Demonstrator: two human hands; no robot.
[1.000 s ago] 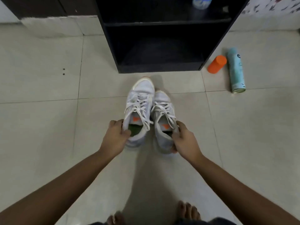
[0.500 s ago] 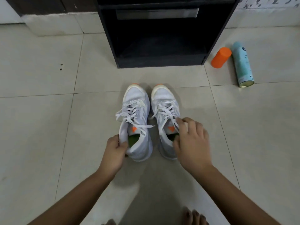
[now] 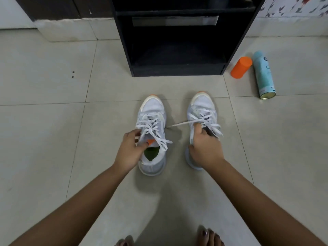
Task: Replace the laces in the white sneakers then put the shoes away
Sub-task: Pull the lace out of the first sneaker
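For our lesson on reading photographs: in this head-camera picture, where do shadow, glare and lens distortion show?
Head view: the light is soft and even; a faint shadow lies on the floor just behind the left sneaker; the shelf interior is nearly black, with one pale reflective strip near its top; the tile lines fan outward, showing wide-lens distortion.

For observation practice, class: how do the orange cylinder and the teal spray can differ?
The orange cylinder is shorter and plain; the teal spray can is longer and printed. The spray can's near end is bare metal; the orange cylinder's is orange. Both lie on their sides on the floor.
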